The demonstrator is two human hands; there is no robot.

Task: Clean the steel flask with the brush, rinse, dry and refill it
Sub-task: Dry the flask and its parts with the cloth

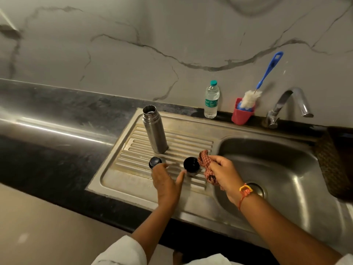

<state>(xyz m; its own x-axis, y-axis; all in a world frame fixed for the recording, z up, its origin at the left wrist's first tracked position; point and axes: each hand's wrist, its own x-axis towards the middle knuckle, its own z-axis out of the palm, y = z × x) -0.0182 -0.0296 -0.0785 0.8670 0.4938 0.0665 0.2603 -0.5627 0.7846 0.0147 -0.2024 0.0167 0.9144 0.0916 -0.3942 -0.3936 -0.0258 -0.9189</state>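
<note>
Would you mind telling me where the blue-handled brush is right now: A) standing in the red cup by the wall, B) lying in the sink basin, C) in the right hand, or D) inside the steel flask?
A: the brush stands head-down in the red cup, between the water bottle and the tap.

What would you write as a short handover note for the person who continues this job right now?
Left hand: open, over the drainboard between the black stopper and the black cap, holding nothing.
Right hand: grips the checked cloth beside the cap.
Steel flask: upright on the drainboard, uncapped.
Brush: in the red cup by the wall, with the water bottle beside it.
Done, it seems: brushing and rinsing.
Left: finish drying, refill, close.
</note>
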